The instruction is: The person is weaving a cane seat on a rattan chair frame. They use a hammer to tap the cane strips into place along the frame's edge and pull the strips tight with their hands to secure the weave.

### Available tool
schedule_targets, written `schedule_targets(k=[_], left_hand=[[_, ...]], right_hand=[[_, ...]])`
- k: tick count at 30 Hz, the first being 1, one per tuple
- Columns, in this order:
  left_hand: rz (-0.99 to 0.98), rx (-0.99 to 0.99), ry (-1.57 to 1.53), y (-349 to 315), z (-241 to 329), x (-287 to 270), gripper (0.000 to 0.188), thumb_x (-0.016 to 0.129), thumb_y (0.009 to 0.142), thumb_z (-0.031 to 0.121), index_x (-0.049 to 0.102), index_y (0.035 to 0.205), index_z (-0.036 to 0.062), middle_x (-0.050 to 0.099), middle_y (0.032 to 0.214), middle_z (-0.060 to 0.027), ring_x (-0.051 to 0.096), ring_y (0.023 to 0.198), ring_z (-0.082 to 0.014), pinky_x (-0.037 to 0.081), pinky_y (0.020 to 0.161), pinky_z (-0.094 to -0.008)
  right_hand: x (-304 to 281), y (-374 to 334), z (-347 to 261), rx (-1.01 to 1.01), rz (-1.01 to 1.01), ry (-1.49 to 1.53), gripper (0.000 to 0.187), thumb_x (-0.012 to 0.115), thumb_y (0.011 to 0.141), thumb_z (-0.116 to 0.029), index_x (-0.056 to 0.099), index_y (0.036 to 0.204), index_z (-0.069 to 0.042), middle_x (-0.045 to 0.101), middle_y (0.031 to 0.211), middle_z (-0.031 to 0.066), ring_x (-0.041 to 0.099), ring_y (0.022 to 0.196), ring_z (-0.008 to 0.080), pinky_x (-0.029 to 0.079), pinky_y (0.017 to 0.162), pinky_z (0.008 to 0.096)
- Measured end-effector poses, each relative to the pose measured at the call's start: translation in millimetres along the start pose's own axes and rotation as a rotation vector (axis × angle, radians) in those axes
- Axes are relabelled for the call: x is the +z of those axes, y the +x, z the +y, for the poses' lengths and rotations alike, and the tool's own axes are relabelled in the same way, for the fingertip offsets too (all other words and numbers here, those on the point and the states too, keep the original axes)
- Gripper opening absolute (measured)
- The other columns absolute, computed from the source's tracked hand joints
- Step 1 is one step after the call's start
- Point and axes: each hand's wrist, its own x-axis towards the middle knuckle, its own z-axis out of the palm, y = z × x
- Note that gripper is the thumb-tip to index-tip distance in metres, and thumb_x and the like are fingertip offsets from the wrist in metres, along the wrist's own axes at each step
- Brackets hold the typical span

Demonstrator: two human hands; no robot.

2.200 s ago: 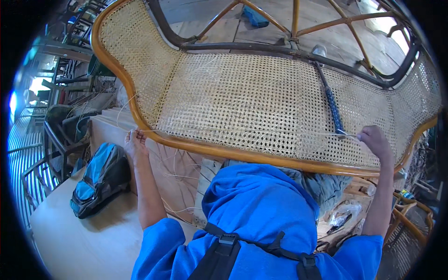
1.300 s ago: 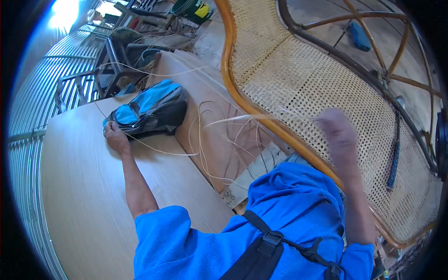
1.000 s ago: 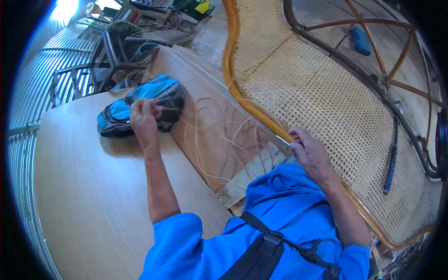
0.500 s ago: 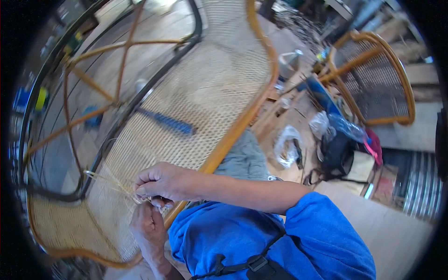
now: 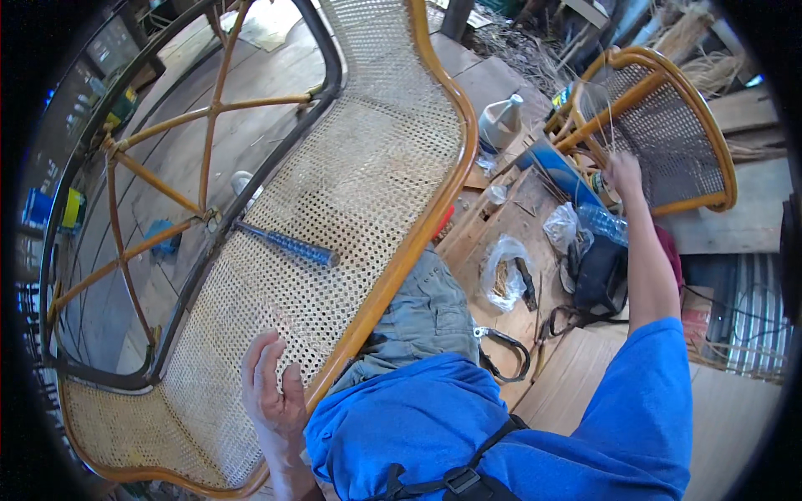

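Observation:
A large woven cane panel (image 5: 334, 184) in a brown rattan frame (image 5: 455, 175) slants across my lap. Over its near edge, my left hand (image 5: 277, 386) is held with its fingers apart and nothing in them. My right arm is stretched far to the right, where my right hand (image 5: 623, 175) is closed on thin cane strands (image 5: 603, 108) that loop up from the fist. That hand is in front of a rounded cane-backed chair (image 5: 677, 142). A blue-handled tool (image 5: 301, 247) lies on the weave, its handle end toward me and its shaft toward the dark rim.
A dark curved frame (image 5: 196, 271) with brown crossed rods (image 5: 213, 108) adjoins the panel at left. Right of my knees are a white jug (image 5: 499, 121), a plastic bag (image 5: 506, 275), a blue container (image 5: 560, 167), a clear bottle (image 5: 601, 224) and a strap loop (image 5: 510, 355).
My right hand has left the panel's near edge and swung out to the far right with cane strands. My left hand has let go and opened.

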Motion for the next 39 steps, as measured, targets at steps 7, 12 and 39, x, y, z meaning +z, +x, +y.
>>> schedule_targets(k=[7, 12, 39], left_hand=[[0.043, -0.226, 0.102, -50, -45, -17, 0.023, 0.053, 0.088, 0.006, 0.058, 0.109, -0.0003, 0.059, 0.113, -0.0166, 0.057, 0.106, -0.0317, 0.044, 0.093, -0.0397], [0.092, -0.263, 0.095, -53, -49, -20, 0.023, 0.051, 0.088, 0.005, 0.058, 0.11, 0.0, 0.059, 0.113, -0.0159, 0.057, 0.106, -0.0308, 0.044, 0.094, -0.0394], [0.616, -1.326, 0.444, -296, -98, -102, 0.014, 0.056, 0.088, 0.019, 0.06, 0.094, 0.0061, 0.064, 0.092, -0.0181, 0.062, 0.084, -0.0369, 0.049, 0.073, -0.0421]], right_hand=[[44, -94, -54, 0.823, -0.146, 0.15, 0.025, 0.05, 0.083, -0.019, 0.067, 0.082, -0.001, 0.065, 0.082, 0.0267, 0.065, 0.081, 0.0387, 0.05, 0.075, 0.0435], [45, -102, -58, 0.656, -0.52, 0.209, 0.025, 0.055, 0.079, -0.018, 0.065, 0.095, -0.002, 0.064, 0.097, 0.0246, 0.063, 0.094, 0.0371, 0.048, 0.082, 0.0427], [-98, 62, -430, -0.06, 0.072, 1.099, 0.028, 0.051, 0.095, -0.021, 0.062, 0.11, -0.001, 0.065, 0.099, 0.0115, 0.063, 0.08, 0.0219, 0.052, 0.07, 0.0306]])
